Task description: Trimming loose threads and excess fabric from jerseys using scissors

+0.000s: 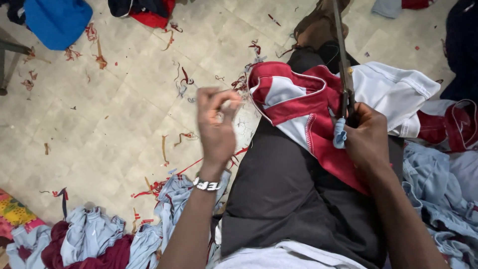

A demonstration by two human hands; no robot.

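Near edge: pale blue and maroon crumpled fabric pieces (94, 244) are piling up on the floor at lower left, more pale blue cloth (443, 194) is lying at lower right. Person is sitting, black trousers (289, 194) filling the middle of the frame.

Left hand (215, 124) is hovering over the left knee, beaded wristband (206, 185) on the wrist. Fingers are curling in, thumb and fingertips (230, 99) pinching together; something tiny seems to be between them, can't tell what.

Right hand (367, 137) is closing fully around the handle of long dark metal scissors (343, 65), with a bit of light blue cloth wrap (339, 133) showing at the grip. Blades are pointing away, up the frame, over the garment.

Red and white sports jersey (303, 107) is draping across the right thigh, just beside and under the right hand, its white part (393, 89) spreading to the right.

Farther out: beige tiled floor (124, 99) is carrying scattered red and blue thread trimmings (184, 82). Blue fabric bundle (57, 20) is sitting at top left, red-and-dark cloth (147, 12) at top centre.
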